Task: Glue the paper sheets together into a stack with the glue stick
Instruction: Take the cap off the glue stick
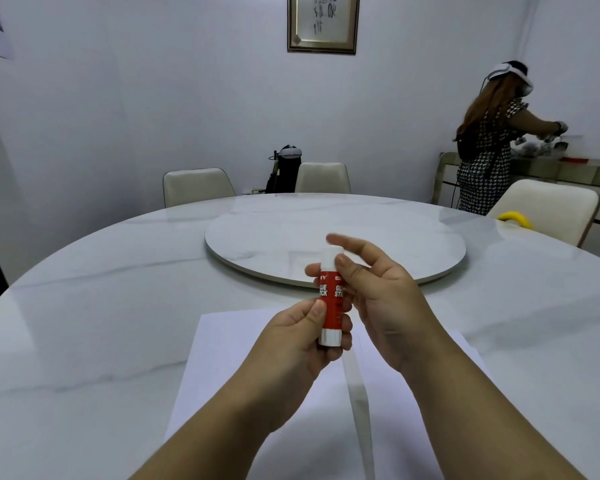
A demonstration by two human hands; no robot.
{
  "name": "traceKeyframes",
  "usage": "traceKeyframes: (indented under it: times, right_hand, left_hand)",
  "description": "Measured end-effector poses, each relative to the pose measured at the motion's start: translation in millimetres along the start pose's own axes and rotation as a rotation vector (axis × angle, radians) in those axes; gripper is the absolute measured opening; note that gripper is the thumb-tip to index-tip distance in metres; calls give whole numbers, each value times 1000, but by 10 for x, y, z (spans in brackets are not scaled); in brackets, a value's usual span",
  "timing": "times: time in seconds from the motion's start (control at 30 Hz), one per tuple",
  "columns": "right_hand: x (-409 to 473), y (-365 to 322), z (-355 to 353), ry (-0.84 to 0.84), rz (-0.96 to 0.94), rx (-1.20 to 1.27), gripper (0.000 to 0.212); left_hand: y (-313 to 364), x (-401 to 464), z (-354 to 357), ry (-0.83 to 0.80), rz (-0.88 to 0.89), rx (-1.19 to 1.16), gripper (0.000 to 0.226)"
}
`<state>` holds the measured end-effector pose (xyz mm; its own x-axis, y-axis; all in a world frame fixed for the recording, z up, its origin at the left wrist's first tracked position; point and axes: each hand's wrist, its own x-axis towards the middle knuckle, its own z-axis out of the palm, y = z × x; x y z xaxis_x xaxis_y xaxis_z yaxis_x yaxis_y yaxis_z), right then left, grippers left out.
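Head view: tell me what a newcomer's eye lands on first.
First, the red and white glue stick held upright at centre, the left hand gripping its body while the right hand fingers its white cap. Beneath them, white paper sheets lie on the round marble table. At far right, a person wearing a headset stands at a counter.

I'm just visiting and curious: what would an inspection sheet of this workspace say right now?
Surface: round marble table with a turntable at its middle.
Job's things: glue stick, cap on, held upright over the paper sheets lying at the near edge.
Clutter: yellow object at the far right edge.
Hands: left hand grips the stick's lower body; right hand fingers at its cap.
Cables: nothing seen on the table.
Surroundings: chairs, backpack, framed picture, another person at a side counter.
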<state>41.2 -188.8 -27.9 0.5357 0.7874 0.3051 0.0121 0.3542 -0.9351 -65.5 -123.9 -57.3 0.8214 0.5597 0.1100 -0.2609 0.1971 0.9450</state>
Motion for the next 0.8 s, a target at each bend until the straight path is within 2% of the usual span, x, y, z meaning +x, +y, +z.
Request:
traceKeyframes:
  times: [0.17,0.33,0.43,0.47,0.53,0.63,0.8]
  right_hand:
    - [-5,-11,24,50,-4,-5,43]
    - [52,-95,-29,124,-31,175,34]
    - [190,-221,-148,302,-131,441,29]
    - [249,-268,-218,367,-160,458,24]
    - [376,-293,-362,439,-145,282,18]
    - [581,-117,-459,431,-24,-226,21]
    - [693,347,-412,407,181,-814,26]
  left_hand:
    - [-18,-16,16,11,43,105,31]
    - [-5,18,11,-14,53,196,30]
    - [12,15,-21,-2,59,155,31]
    - [18,17,-37,30,62,117,31]
    - [45,42,-72,119,74,43,28]
    - [89,91,-123,222,77,7,22]
    - [102,111,-161,243,76,20,17]
